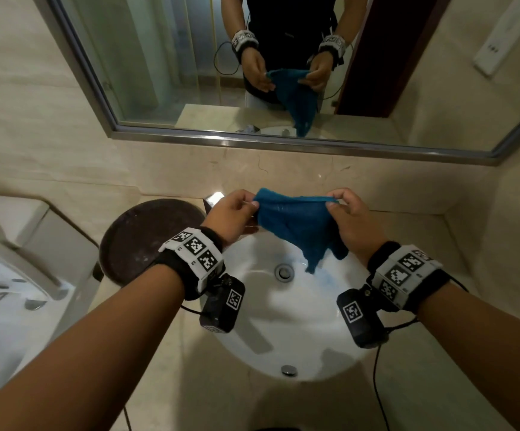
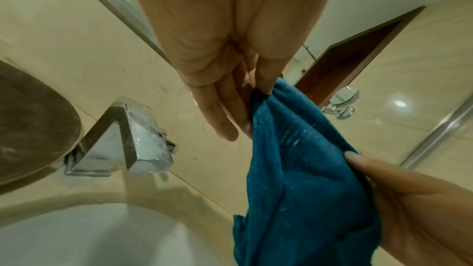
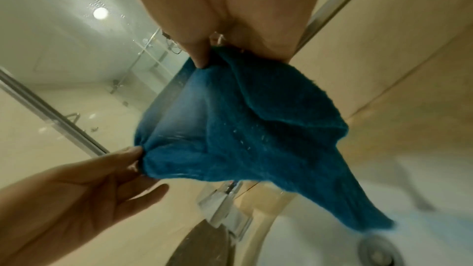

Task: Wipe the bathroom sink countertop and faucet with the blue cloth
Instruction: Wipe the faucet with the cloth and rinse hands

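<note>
**Blue cloth stretched above the sink**

Blue and hanging slack, the cloth (image 1: 299, 225) is held in the air over the far half of the white sink (image 1: 308, 321), clear of the counter (image 1: 438, 353). The left hand (image 1: 230, 213) pinches the cloth's left top corner between thumb and forefinger, its other fingers loosely extended, as the left wrist view shows. The right hand (image 1: 351, 219) grips the right top corner with curled fingers. The top edge runs between the two hands; the rest sags to a point just above the drain (image 1: 283, 271).

The chrome faucet (image 2: 128, 139) stands on the far side of the counter, left of the cloth and untouched. A dark round lid-like disc (image 1: 146, 237) lies on the counter to the left of the sink. The mirror (image 1: 252, 57) on the far wall reflects both hands and the cloth.
</note>
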`<state>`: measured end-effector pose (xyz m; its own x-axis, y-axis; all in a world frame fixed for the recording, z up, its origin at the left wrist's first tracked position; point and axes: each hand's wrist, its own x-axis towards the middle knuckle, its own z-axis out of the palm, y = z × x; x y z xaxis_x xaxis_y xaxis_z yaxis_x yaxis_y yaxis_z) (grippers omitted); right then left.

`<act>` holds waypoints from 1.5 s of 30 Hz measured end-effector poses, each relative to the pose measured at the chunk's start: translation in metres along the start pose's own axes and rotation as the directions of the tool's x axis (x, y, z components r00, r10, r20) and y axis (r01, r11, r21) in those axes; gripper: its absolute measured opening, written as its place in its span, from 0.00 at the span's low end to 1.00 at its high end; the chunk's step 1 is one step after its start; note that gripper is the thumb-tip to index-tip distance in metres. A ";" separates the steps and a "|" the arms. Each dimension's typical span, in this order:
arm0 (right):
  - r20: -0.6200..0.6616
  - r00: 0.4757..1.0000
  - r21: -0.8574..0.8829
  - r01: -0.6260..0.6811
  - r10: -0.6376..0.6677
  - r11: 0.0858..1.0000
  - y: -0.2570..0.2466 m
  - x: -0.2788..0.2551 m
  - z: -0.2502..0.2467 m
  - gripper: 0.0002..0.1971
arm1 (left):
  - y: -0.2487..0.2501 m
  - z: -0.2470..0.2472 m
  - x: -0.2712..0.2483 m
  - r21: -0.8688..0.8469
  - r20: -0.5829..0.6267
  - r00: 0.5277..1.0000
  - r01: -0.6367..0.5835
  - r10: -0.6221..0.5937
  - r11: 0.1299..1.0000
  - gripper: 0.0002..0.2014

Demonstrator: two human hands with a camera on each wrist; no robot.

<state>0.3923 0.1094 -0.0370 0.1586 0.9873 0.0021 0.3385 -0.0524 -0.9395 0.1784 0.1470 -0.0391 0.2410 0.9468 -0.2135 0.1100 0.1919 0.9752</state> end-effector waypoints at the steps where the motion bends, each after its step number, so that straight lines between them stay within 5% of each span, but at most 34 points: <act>1: 0.041 0.999 -0.039 -0.016 0.018 0.999 -0.001 0.000 -0.003 0.06 | 0.000 -0.001 0.000 -0.002 -0.017 1.000 -0.004 0.004 1.000 0.08; 5: 0.225 0.971 -0.155 -0.050 0.084 0.987 -0.002 -0.001 -0.013 0.08 | 0.003 -0.005 0.004 0.010 -0.078 0.996 -0.049 0.049 0.999 0.07; 13: 0.105 0.993 -0.593 0.027 0.045 0.805 0.014 0.012 -0.025 0.09 | -0.007 -0.012 0.007 0.188 -0.133 0.980 -0.119 0.145 0.975 0.13; 17: -0.044 0.995 -0.379 -0.104 0.094 0.920 0.015 0.017 -0.021 0.07 | -0.013 -0.016 0.006 0.226 -0.114 0.982 -0.121 0.149 0.967 0.10; 20: -0.087 0.990 -0.321 -0.132 0.110 0.938 0.012 0.019 -0.024 0.14 | -0.016 -0.023 0.006 0.215 -0.120 0.986 -0.090 0.118 0.973 0.05; 25: 0.055 0.988 -0.237 -0.126 0.143 0.963 0.003 0.015 -0.030 0.15 | -0.007 -0.030 0.008 0.252 -0.152 0.982 -0.069 0.110 0.965 0.12; 28: 0.313 0.904 -0.105 -0.271 0.290 0.957 -0.002 0.014 -0.039 0.08 | -0.004 -0.043 0.007 0.379 0.029 1.000 -0.009 -0.002 0.925 0.14; 30: 0.342 0.879 -0.254 -0.255 0.333 0.933 0.000 0.017 -0.044 0.16 | -0.003 -0.050 0.006 0.400 0.150 0.984 0.028 -0.096 0.916 0.13; 32: 0.266 0.908 -0.404 -0.201 0.325 0.892 0.001 0.018 -0.043 0.16 | -0.006 -0.051 0.006 0.292 0.190 0.979 0.014 -0.073 0.956 0.11; 38: 0.220 0.908 -0.306 -0.283 0.357 0.909 0.005 0.017 -0.037 0.04 | -0.017 -0.042 0.009 0.325 0.098 0.994 -0.083 0.054 0.942 0.04; 41: 0.163 0.931 -0.285 -0.273 0.327 0.919 0.011 0.017 -0.037 0.05 | -0.017 -0.039 0.008 0.339 -0.003 0.994 -0.103 0.110 0.935 0.06; 45: 0.020 0.937 0.048 -0.350 0.350 0.935 0.016 0.016 -0.038 0.06 | -0.015 -0.040 0.006 0.151 -0.153 0.985 -0.059 0.083 0.987 0.13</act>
<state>0.4358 0.1190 -0.0393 0.2488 0.9093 -0.3336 0.2163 -0.3879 -0.8960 0.1400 0.1607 -0.0523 0.0984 0.9878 -0.1207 0.2394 0.0943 0.9663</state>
